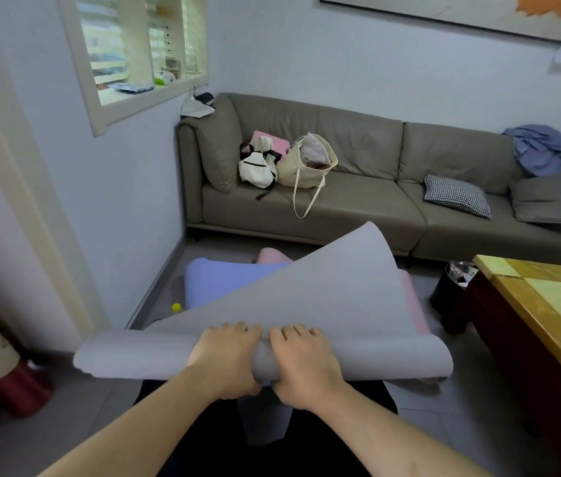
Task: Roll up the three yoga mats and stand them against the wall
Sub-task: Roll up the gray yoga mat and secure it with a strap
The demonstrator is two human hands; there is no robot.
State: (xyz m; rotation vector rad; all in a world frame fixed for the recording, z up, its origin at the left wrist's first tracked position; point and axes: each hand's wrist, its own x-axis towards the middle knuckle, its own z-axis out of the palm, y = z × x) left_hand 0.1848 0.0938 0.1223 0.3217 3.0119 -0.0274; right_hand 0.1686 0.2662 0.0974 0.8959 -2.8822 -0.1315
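Nearest the camera, the left hand (225, 359) and the right hand (301, 364) sat side by side at the middle of the grey mat (323, 297), each with fingers curled over the top of the started roll and thumb tucked beneath, so both gripped it firmly. The roll's long axis ran left to right across the person's lap, its 2 ends reaching well past either hand, and neither hand was plainly nearer to it. The unrolled part lay away from the grip, rising forward and up as a loose curling sheet toward the sofa (358, 201); a short flap hung down below the hands. The grey surface looked smooth, matte and floppy, with only a few turns wound, so rolling would likely proceed away from the body. Beyond it, on the floor (420, 404) near the wall's skirting, lay the blue mat (217, 280) and, beside it toward the sofa, the pink mat (413, 304), both apparently still flat and partly hidden.
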